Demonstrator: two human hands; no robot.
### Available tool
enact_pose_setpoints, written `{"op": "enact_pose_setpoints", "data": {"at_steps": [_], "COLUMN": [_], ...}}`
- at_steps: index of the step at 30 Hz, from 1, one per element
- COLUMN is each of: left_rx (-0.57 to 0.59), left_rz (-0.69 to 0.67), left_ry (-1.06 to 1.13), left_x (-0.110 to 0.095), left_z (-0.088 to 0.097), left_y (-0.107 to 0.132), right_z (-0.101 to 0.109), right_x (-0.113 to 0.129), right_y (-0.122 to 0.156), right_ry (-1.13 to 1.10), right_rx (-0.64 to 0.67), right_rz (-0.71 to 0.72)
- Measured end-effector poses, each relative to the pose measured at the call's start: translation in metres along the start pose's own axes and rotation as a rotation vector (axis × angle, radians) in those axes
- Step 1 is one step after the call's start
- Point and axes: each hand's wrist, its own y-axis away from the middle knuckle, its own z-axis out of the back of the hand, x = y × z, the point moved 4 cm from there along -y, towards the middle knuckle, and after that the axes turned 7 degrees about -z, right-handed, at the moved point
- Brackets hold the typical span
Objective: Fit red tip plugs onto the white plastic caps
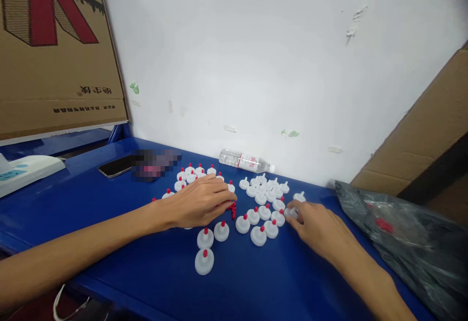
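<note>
My left hand (204, 200) reaches over the middle of the blue table, fingers bent and close together. Its fingertips are at a small pile of red tips (233, 210); whether one is pinched is hidden. My right hand (317, 226) has thumb and fingers closed on a white nozzle cap (291, 212) without a visible red tip. Between the hands stand white nozzle caps with red tips (259, 236), upright on round bases. Behind them is a cluster of plain white nozzle caps (261, 198). More red-tipped caps (199, 169) stand behind my left hand, several partly covered by it.
A clear plastic bottle (244, 160) lies along the wall. At left are a phone (119, 165), a blurred-out item (156, 164), a white device (29, 172) and a cardboard box (62, 72). A dark plastic bag (405, 248) with red pieces lies at right, near another cardboard box (409, 126).
</note>
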Motion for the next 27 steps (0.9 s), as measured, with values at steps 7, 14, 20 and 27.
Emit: {"op": "enact_pose_setpoints", "data": {"at_steps": [7,14,20,27], "left_rx": [-0.057,-0.14,-0.18,-0.215], "left_rz": [-0.014,-0.042,-0.053,-0.091], "left_ry": [-0.006,-0.02,-0.041,-0.062], "left_x": [-0.001,-0.001,-0.003,-0.009], "left_z": [0.002,0.004,0.005,0.005], "left_y": [0.0,0.0,0.0,0.001], "right_z": [0.01,0.036,0.039,0.04], "right_x": [-0.003,0.009,0.033,0.052], "right_y": [0.0,0.002,0.011,0.019], "right_ry": [0.025,-0.052,-0.141,-0.269], "right_rx": [-0.144,-0.335,-0.477,-0.525], "right_rz": [-0.061,-0.055,0.147,0.424]}}
